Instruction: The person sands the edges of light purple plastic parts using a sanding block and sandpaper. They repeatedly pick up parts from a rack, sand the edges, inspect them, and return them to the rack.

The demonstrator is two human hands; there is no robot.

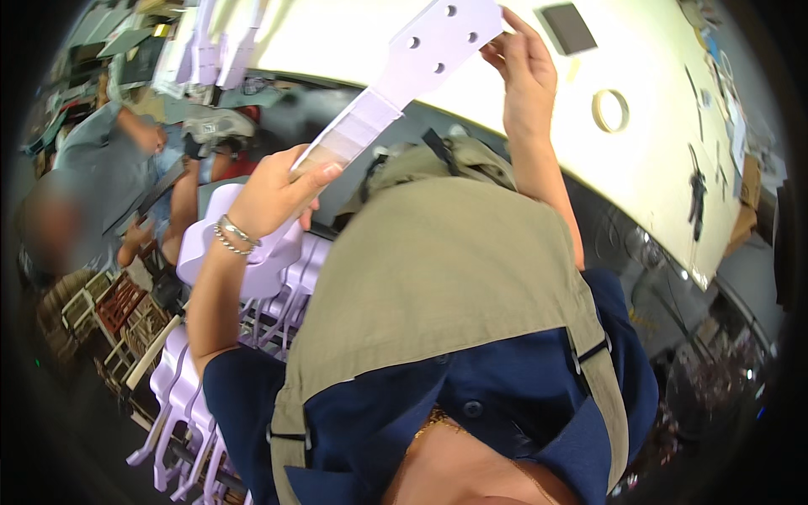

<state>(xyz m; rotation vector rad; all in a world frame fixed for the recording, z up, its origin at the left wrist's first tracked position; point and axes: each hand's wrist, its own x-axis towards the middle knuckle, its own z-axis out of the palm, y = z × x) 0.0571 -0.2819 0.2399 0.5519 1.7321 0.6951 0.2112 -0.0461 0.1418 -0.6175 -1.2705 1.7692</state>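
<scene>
A lilac ukulele [442, 42] is held up slantwise, its headstock with several peg holes toward the far side. My left hand [273, 194] is closed around its neck, thumb lying over the front. A beige, tape-like strip [332, 150] covers part of the neck beside that thumb. The ukulele's body seems to hang below my left wrist. My right hand [528, 76] is at the headstock's far right edge with bent fingers pressed together. Whatever lies between those fingertips is hidden.
On the bright white table [539, 126] lie a dark rectangular block [568, 28], a tape roll [610, 111] and a black tool [697, 194]. Other lilac necks [202, 50] stand at far left. Several lilac ukuleles [181, 396] crowd my left side; a person [93, 177] sits beyond.
</scene>
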